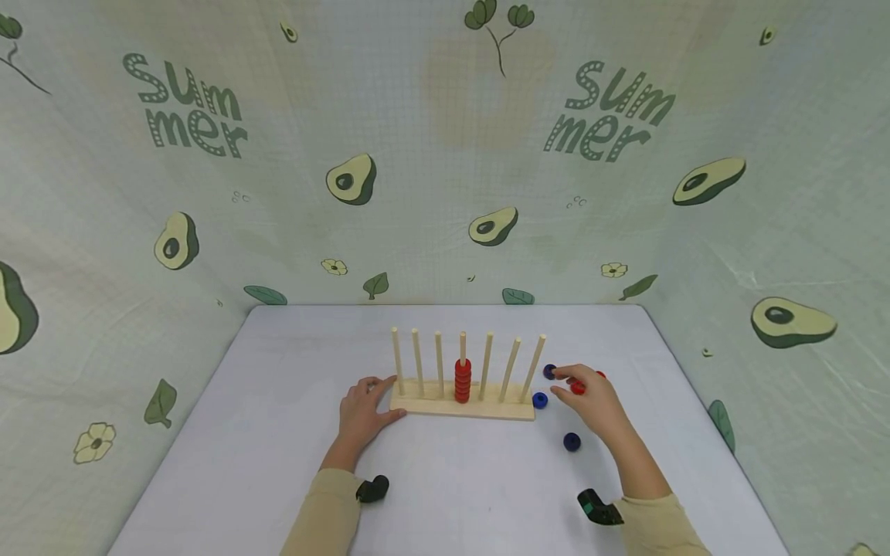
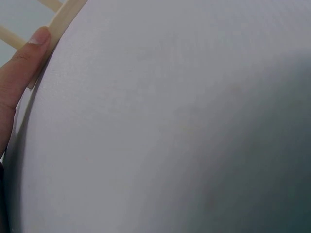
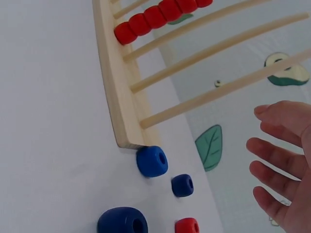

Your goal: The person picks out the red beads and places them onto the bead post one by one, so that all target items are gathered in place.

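A wooden peg stand (image 1: 445, 411) has a row of several upright pegs, and red beads (image 1: 462, 382) are stacked on its middle peg. At its left end, my left hand (image 1: 363, 413) holds the base, thumb along the front edge and fingers toward the back. In the left wrist view the thumb (image 2: 29, 58) presses against the wood. My right hand (image 3: 286, 155) hovers beyond the stand's right end, fingers loosely bent and apart, nothing between them. Around it lie a blue bead (image 1: 540, 400), a dark blue bead (image 1: 550, 371) and a red bead (image 1: 578, 387).
Closer to me on the white table (image 1: 459, 494) lies another dark blue bead (image 1: 572, 442). A second red bead (image 1: 601, 374) shows partly behind the right hand. A printed cloth (image 1: 417, 116) hangs behind and at both sides. Dark wrist cameras sit by both sleeves.
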A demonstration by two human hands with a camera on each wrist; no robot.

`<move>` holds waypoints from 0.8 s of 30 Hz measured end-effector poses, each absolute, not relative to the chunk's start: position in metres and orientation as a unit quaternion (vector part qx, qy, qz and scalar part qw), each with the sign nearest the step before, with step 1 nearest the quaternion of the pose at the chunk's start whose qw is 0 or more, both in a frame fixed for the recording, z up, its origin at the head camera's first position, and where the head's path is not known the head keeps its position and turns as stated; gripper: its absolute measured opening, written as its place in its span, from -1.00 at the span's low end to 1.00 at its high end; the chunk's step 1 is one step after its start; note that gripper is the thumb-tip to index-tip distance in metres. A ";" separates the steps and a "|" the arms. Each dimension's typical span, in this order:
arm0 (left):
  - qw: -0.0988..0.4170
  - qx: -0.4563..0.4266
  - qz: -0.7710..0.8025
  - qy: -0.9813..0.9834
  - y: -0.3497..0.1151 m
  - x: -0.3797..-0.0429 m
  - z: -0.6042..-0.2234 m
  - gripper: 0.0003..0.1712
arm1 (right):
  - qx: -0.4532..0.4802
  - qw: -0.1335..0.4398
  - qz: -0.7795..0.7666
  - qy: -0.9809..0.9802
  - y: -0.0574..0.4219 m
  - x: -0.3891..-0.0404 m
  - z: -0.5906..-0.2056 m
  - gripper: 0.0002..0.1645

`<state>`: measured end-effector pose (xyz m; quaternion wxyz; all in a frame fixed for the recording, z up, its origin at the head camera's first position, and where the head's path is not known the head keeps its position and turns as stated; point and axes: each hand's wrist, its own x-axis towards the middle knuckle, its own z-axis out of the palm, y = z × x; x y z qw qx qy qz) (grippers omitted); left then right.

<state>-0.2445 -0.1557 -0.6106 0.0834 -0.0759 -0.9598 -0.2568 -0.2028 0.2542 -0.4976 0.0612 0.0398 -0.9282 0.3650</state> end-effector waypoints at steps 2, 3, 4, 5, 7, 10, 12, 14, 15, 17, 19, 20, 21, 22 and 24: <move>0.088 -0.078 -0.258 -0.959 -0.156 -0.244 -0.611 -0.14 | 0.029 0.061 0.365 -0.928 0.257 -0.204 -0.501 -0.59; 0.090 -0.078 -0.257 -0.959 -0.156 -0.244 -0.611 -0.14 | 0.023 0.062 0.366 -0.928 0.258 -0.205 -0.502 -0.59; 0.092 -0.080 -0.257 -0.959 -0.156 -0.244 -0.611 -0.14 | 0.017 0.063 0.367 -0.928 0.259 -0.205 -0.504 -0.59; 0.092 -0.079 -0.258 -0.959 -0.156 -0.244 -0.610 -0.14 | 0.011 0.065 0.369 -0.927 0.260 -0.205 -0.505 -0.59; 0.090 -0.079 -0.258 -0.959 -0.156 -0.244 -0.610 -0.14 | 0.004 0.071 0.374 -0.925 0.263 -0.206 -0.507 -0.59; 0.086 -0.078 -0.256 -0.960 -0.155 -0.244 -0.610 -0.14 | -0.002 0.082 0.377 -0.923 0.266 -0.207 -0.510 -0.59; 0.082 -0.075 -0.256 -0.960 -0.155 -0.244 -0.609 -0.14 | -0.005 0.085 0.375 -0.923 0.269 -0.208 -0.513 -0.59; 0.082 -0.076 -0.258 -0.960 -0.155 -0.244 -0.609 -0.15 | -0.010 0.087 0.372 -0.924 0.271 -0.209 -0.517 -0.59; 0.082 -0.075 -0.259 -0.959 -0.155 -0.244 -0.609 -0.15 | -0.014 0.087 0.372 -0.924 0.272 -0.210 -0.518 -0.59; 0.085 -0.076 -0.262 -0.958 -0.155 -0.243 -0.609 -0.15 | -0.020 0.088 0.371 -0.924 0.274 -0.211 -0.521 -0.60; 0.086 -0.078 -0.261 -0.958 -0.155 -0.243 -0.609 -0.15 | -0.025 0.089 0.372 -0.924 0.275 -0.213 -0.524 -0.61; 0.084 -0.078 -0.261 -0.958 -0.155 -0.243 -0.609 -0.15 | -0.029 0.088 0.372 -0.924 0.275 -0.213 -0.525 -0.61; 0.084 -0.079 -0.260 -0.959 -0.156 -0.243 -0.609 -0.15 | -0.032 0.086 0.371 -0.924 0.276 -0.213 -0.526 -0.61; 0.084 -0.079 -0.260 -0.959 -0.156 -0.243 -0.609 -0.14 | -0.034 0.085 0.371 -0.924 0.277 -0.214 -0.527 -0.61; 0.086 -0.081 -0.256 -0.959 -0.156 -0.244 -0.610 -0.15 | -0.039 0.081 0.369 -0.925 0.278 -0.214 -0.530 -0.61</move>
